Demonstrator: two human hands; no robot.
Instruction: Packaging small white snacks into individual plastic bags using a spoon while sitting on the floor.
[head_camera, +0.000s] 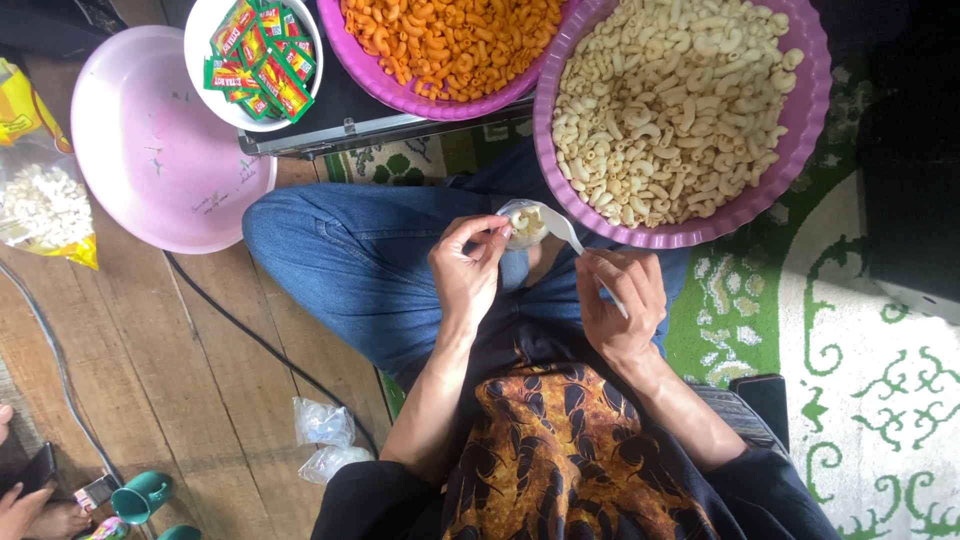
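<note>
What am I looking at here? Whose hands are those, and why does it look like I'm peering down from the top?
There is only one picture, and it comes from a small camera worn on a person's head. That is why you look straight down at their lap and legs in blue jeans. The person sits on the floor.

The left hand pinches a small clear bag with a few pale noodles inside. The right hand holds a white spoon whose bowl is at the bag's mouth.

In front of them are a purple bowl of pale macaroni, another purple bowl of orange macaroni, a white bowl of little green and red packets, and an empty pink basin. Some clear bags lie on the wooden floor.
</note>
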